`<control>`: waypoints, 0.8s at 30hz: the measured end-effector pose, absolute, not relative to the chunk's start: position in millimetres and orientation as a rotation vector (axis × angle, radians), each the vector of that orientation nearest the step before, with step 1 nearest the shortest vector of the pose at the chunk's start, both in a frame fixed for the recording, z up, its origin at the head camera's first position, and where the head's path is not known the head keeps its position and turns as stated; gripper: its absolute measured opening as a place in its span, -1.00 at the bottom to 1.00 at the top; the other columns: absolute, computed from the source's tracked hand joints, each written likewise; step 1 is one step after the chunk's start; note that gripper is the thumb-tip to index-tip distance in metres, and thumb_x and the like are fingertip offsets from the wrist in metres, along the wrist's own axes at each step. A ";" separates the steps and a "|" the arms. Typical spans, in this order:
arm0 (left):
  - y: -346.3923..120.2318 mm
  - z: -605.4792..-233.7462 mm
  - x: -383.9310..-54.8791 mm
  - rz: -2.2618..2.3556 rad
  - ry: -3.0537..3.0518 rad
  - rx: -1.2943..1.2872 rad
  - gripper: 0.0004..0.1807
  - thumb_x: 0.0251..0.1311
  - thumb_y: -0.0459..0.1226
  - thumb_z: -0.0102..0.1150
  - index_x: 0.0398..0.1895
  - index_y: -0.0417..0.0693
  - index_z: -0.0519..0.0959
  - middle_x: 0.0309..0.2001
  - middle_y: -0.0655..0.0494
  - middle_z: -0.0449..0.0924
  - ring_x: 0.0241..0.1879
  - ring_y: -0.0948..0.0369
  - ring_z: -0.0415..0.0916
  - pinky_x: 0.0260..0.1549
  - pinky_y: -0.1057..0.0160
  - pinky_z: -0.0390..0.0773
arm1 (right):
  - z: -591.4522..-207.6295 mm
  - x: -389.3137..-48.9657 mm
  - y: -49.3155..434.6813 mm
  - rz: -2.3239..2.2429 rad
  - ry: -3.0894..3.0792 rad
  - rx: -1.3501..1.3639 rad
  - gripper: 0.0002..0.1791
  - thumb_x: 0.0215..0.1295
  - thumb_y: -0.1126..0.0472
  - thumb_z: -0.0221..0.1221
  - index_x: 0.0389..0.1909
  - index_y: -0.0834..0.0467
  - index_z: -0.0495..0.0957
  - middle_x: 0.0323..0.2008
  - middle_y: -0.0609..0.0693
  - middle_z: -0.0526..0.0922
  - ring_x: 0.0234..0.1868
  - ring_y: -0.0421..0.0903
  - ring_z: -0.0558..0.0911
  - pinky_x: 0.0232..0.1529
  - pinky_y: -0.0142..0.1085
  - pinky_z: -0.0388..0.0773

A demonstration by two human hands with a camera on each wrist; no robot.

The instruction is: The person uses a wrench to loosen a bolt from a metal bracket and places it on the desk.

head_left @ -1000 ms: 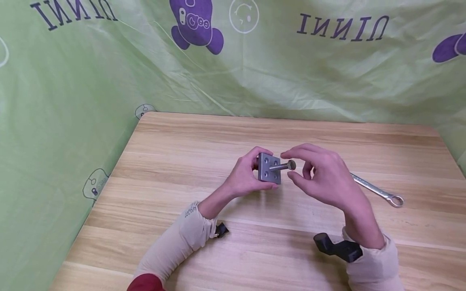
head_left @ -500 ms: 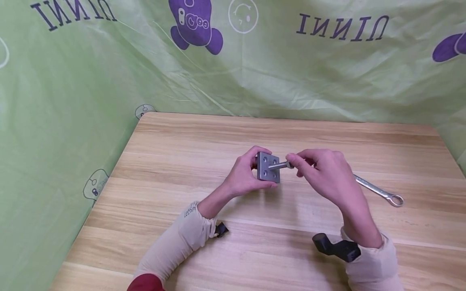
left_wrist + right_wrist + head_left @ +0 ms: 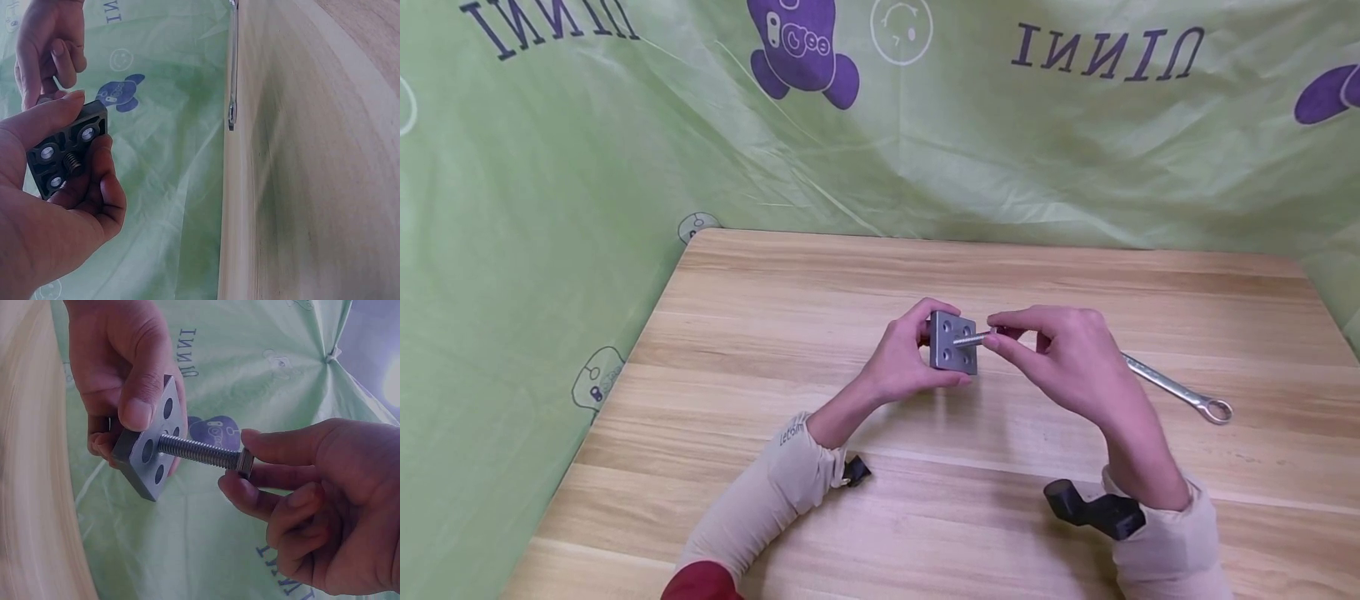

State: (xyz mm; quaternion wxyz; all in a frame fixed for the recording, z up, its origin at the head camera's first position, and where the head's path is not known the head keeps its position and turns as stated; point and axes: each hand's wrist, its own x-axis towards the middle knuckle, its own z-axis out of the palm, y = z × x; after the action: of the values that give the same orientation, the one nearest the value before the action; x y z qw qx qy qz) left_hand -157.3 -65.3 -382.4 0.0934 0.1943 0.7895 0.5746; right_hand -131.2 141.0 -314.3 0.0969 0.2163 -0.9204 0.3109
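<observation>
- Holding with the left hand [image 3: 898, 362] a grey plate [image 3: 956, 355] above the surface [image 3: 812, 283], with the grip clamped on its edges.
- Pinching with the right hand [image 3: 1063, 354] the head of a metal bolt [image 3: 199, 451], with the grip clamped on it by thumb and finger.
- Finding the bolt set through the middle of the plate, with a long threaded part outside.
- From the dim left wrist view, probably recognising a short threaded end on the back side.
- Noting a wrench [image 3: 1168, 383] on the surface, near the right hand and partly hidden by it in the head view.
</observation>
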 end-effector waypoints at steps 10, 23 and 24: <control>-64.5 -384.2 -157.6 1.710 2.328 0.570 -0.18 -0.27 -0.38 0.56 0.16 -0.12 0.37 -0.08 -0.13 0.67 -0.25 0.20 0.65 -0.07 0.12 0.58 | -316.6 -130.3 142.5 0.995 -2.574 0.795 -0.70 -0.10 0.47 0.39 -0.32 0.08 0.76 -0.36 -0.02 0.75 -0.67 -0.40 0.33 -0.63 -0.57 0.28; -64.9 -384.4 -158.1 1.729 2.320 0.581 -0.20 -0.29 -0.40 0.56 0.14 -0.12 0.38 -0.12 -0.14 0.68 -0.28 0.22 0.64 -0.09 0.07 0.59 | -316.0 -130.8 143.7 0.952 -2.586 0.862 -0.62 -0.10 0.55 0.35 -0.36 0.00 0.76 -0.27 -0.09 0.72 -0.63 -0.41 0.36 -0.57 -0.55 0.34; -65.0 -384.4 -158.2 1.728 2.320 0.578 -0.20 -0.28 -0.40 0.56 0.14 -0.13 0.38 -0.12 -0.14 0.68 -0.27 0.21 0.64 -0.09 0.07 0.59 | -315.6 -130.6 144.2 0.952 -2.595 0.867 -0.62 -0.09 0.53 0.35 -0.32 0.01 0.76 -0.25 -0.08 0.72 -0.63 -0.41 0.36 -0.58 -0.54 0.34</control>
State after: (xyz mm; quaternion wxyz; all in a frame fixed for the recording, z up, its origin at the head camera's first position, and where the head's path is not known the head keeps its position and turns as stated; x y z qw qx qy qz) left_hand -158.2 -65.0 -384.4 0.0955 0.1950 0.7828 0.5832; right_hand -130.6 144.2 -315.6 0.1221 0.2971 -0.8891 0.3260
